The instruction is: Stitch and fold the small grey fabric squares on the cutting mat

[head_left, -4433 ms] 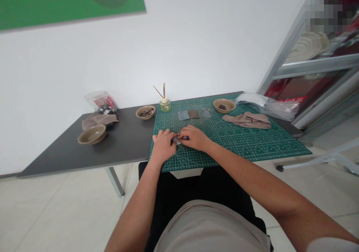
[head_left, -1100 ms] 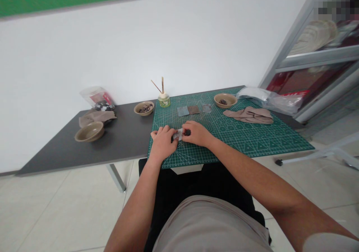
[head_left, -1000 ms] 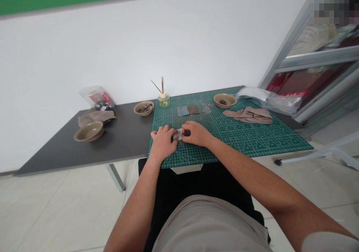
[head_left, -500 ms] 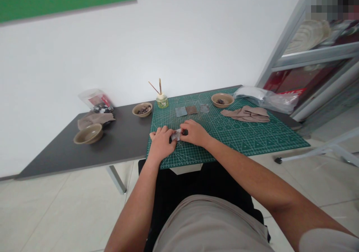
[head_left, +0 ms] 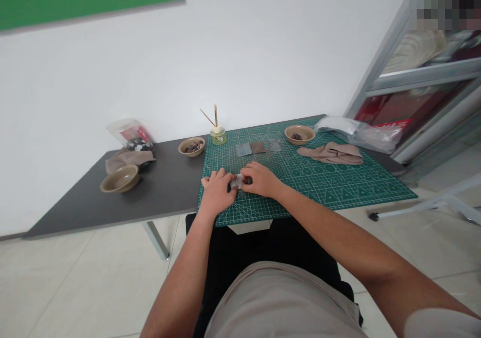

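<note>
Low on the green cutting mat (head_left: 319, 177), a small pale, greyish piece (head_left: 236, 181) lies between my two hands. My left hand (head_left: 219, 190) touches its left side with thumb and fingertips, a dark bit showing by the thumb. From the right, my right hand (head_left: 260, 179) is closed in a pinch around a small dark lump (head_left: 248, 180) at the piece's edge. Beyond my hands lie a light blue square (head_left: 243, 150), a brown square (head_left: 257, 148) touching it, and a clear greyish square (head_left: 275, 145) a little apart.
A bowl of dark pieces (head_left: 191, 147) and a reed diffuser (head_left: 218, 135) stand behind. Another bowl (head_left: 299, 135) sits right, near a brown cloth (head_left: 332, 154) and plastic bag (head_left: 361, 132). At left are a bowl (head_left: 120, 179), a cloth (head_left: 130, 160) and a clear bag (head_left: 130, 133).
The view has shifted very slightly. The fingers of my right hand have moved a little, and more of the dark lump shows between them.
</note>
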A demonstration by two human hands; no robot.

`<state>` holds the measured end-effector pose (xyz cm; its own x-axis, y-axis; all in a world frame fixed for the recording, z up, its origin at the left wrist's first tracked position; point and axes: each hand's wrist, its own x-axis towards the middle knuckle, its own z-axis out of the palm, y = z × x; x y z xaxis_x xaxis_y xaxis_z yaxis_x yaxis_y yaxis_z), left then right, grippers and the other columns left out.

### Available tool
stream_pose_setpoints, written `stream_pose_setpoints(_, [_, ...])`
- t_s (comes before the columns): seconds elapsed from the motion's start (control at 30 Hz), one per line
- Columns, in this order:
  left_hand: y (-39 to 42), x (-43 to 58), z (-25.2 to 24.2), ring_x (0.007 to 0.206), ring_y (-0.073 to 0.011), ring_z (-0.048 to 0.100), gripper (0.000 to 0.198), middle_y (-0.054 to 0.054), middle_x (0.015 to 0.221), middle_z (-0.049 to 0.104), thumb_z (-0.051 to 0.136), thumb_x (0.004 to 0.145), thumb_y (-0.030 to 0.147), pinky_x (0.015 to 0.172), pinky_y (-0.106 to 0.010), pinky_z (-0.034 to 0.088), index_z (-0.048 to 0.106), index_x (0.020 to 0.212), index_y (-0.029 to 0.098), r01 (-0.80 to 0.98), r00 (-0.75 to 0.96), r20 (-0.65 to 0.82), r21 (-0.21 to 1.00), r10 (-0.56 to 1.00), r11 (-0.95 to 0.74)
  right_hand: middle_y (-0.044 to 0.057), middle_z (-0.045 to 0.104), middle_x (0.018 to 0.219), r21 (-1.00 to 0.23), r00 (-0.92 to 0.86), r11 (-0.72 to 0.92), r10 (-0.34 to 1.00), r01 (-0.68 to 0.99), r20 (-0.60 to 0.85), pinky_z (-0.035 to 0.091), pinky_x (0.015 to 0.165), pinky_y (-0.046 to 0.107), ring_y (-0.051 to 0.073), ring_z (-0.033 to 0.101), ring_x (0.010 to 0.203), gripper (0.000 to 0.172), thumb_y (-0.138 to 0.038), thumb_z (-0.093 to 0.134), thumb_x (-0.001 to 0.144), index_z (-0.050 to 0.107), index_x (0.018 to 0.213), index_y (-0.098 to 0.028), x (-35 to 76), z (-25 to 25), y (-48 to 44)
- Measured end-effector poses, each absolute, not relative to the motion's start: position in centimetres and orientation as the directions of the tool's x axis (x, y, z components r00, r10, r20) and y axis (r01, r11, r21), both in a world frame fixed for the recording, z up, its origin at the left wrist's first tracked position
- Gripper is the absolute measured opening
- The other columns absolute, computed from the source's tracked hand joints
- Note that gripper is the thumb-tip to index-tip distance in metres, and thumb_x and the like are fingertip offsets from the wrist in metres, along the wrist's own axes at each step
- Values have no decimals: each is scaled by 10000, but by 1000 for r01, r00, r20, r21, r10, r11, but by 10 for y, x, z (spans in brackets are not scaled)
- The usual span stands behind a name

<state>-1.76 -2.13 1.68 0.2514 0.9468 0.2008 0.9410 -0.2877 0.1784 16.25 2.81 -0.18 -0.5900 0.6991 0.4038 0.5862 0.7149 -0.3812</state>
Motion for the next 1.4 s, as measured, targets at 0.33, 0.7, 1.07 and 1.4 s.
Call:
stream_pose_setpoints(0.33, [-22, -16, 19, 1083, -299, 509, 220, -73, 1067, 607, 540, 881, 329, 877, -457, 328, 633, 1068, 262, 948, 229, 174, 186, 958, -260, 43, 591, 836, -342, -528, 689, 716, 639, 456, 382, 831, 333, 214, 489, 871, 116, -223, 660, 835, 593, 744, -194, 162, -3, 27])
stream_pose_setpoints(0.7, [-23, -15, 19, 1099, -301, 510, 193, -69, 1074, 610, 546, 875, 320, 900, -463, 323, 627, 1038, 260, 946, 220, 176, 201, 959, -254, 46, 631, 882, -358, -586, 721, 691, 593, 423, 382, 867, 347, 212, 513, 885, 85, -218, 630, 879, 612, 800, -194, 162, -2, 29])
stream_pose_setpoints(1.07, [-22, -17, 19, 1099, -293, 511, 212, -67, 1074, 605, 545, 877, 332, 913, -468, 324, 636, 1051, 254, 941, 233, 187, 203, 954, -269, 40, 645, 892, -322, -663, 778, 628, 539, 408, 382, 882, 339, 195, 521, 869, 78, -213, 610, 905, 622, 834, -183, 162, -2, 30])
stream_pose_setpoints(1.4, [-22, -17, 20, 1092, -293, 508, 209, -68, 1060, 603, 544, 874, 324, 918, -471, 318, 633, 1052, 258, 943, 230, 177, 203, 957, -264, 29, 556, 822, -336, -631, 748, 664, 573, 402, 396, 827, 328, 207, 489, 855, 132, -223, 663, 829, 569, 739, -200, 162, -1, 26])
